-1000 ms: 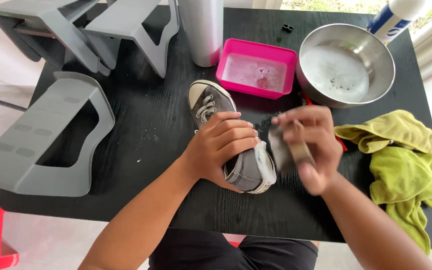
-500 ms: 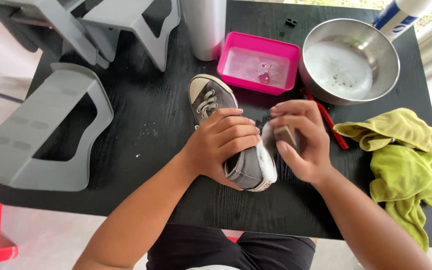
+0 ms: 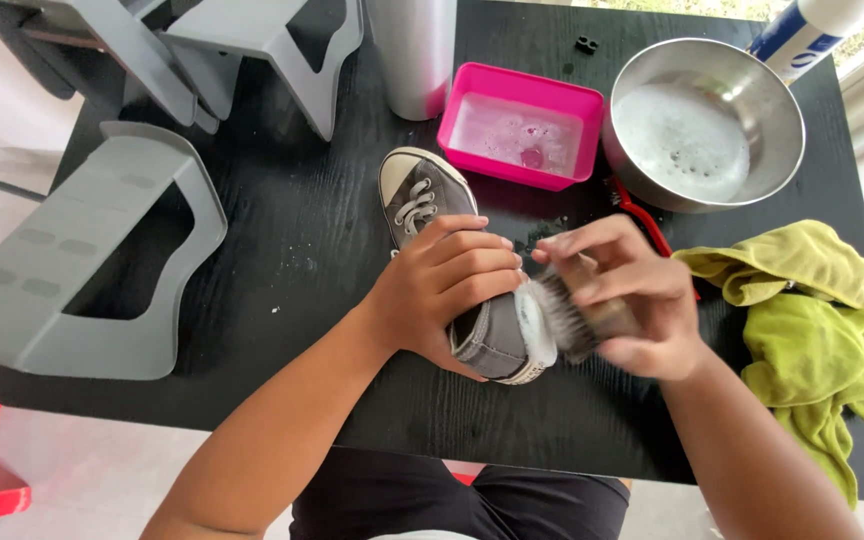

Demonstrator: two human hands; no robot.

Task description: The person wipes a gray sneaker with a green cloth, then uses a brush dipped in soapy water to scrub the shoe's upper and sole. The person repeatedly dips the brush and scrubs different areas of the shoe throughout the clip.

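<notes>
Black table (image 3: 282,260), seen from above. At its centre we note a grey sneaker (image 3: 422,200), toe pointing away, heel near the front edge. Left hand (image 3: 447,285) clasps the shoe's middle from above. Right hand (image 3: 627,300) grips a scrub brush (image 3: 564,318), bristles against the white heel; the hand is blurred. Behind: pink tray (image 3: 472,100) holding soapy water, steel bowl (image 3: 752,85) with suds. Right: yellow-green cloth (image 3: 802,330). Left: grey stands (image 3: 82,270).
</notes>
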